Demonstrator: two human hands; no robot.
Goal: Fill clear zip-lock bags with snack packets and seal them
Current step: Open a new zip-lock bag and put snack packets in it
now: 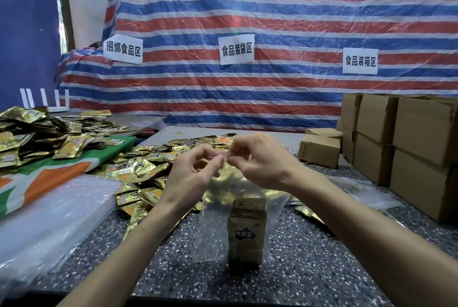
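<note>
Just below the centre of the frame, a clear, soft plastic zip-lock bag (238,207) hangs upright over the speckled grey stone tabletop (309,257), its mouth at the top and its long axis running up and down the picture. The left hand (190,172) and the right hand (260,158) meet at that mouth, each with thumb and forefinger pinched narrow on the top strip, the other fingers curled loosely.

Inside, a gold foil snack packet (246,229) stands on end at the bottom of the bag, printed face toward the camera, its long axis also vertical. The film looks thin, limp and slick, so it would likely fold or slip if held by the sides; the stiffer zip strip is the sensible place to grip. The load seems light, and the foil should tolerate squeezing.

A loose heap of gold foil packets (148,165) lies at centre left of the frame, behind the left hand.
</note>
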